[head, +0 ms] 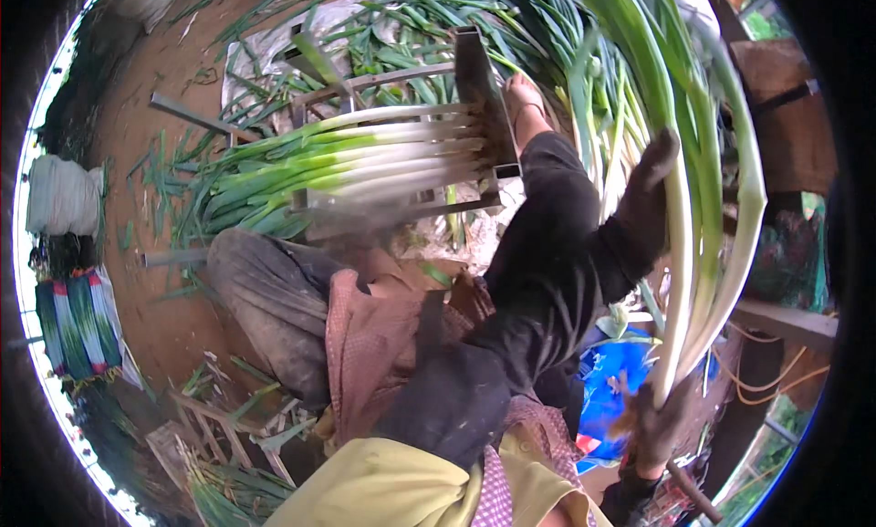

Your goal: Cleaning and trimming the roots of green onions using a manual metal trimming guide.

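Several long leek-like green onions (705,246) stand upright at my right side, white stems below and green leaves above. My left hand (643,185), in a dark glove, crosses over and grips their stems partway up. Around the white root ends my right hand (660,417), also gloved, is closed, and brown roots (621,417) stick out beside it. Before me a metal frame (482,96) bears a row of trimmed-looking stalks (410,147). Their root ends lie against its upright plate and their green leaves point left.
Loose green onions (540,20) are heaped beyond the frame, near my bare foot (523,96). Leaf scraps lie on the brown floor (137,287). Bundled stalks (75,325) and a white roll (65,195) stand left. A blue plastic sheet (612,383) and hanging cord (773,390) are at right.
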Action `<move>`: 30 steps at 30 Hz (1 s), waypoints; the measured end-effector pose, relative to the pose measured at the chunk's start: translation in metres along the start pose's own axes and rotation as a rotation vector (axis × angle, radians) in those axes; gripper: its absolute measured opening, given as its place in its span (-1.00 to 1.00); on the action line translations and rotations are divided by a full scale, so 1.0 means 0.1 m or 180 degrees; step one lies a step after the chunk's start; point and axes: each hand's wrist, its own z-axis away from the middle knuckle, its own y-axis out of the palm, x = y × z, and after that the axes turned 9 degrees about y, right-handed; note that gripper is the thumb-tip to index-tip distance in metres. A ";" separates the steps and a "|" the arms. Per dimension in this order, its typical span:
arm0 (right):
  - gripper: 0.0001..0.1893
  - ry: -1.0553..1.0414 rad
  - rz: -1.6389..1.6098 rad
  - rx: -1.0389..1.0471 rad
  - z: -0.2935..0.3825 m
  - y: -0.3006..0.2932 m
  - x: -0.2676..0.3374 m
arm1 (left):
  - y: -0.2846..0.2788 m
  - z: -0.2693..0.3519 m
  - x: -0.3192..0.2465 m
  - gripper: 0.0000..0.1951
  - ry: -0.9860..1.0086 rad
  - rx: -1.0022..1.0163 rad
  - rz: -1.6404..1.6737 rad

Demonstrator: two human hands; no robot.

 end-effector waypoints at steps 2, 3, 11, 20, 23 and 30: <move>-0.33 -0.0743 0.0122 -0.0271 -0.18 0.23 0.32 | 0.07 -0.15 -0.49 -0.27 0.0591 0.0150 -0.0338; -0.35 -0.1463 0.0211 -0.0519 -0.29 0.40 0.55 | 0.11 -0.20 -0.85 -0.27 0.0925 0.0230 -0.0538; -0.37 -0.4286 0.0687 0.0452 -0.52 1.94 2.96 | 0.21 0.33 -4.33 -0.26 0.2478 0.1567 -0.1490; -0.52 -0.4231 0.2600 0.1145 -1.33 4.25 2.78 | -2.03 1.71 -4.38 -0.35 0.2247 -0.2046 -0.1044; -0.52 -0.3939 0.3004 0.0985 -1.75 4.54 2.31 | -2.45 1.77 -4.02 -0.42 0.1932 -0.2410 -0.0838; -0.28 -0.4616 0.2802 0.0498 -1.10 4.47 2.54 | -2.59 1.97 -4.13 -0.56 0.1939 -0.2779 -0.0943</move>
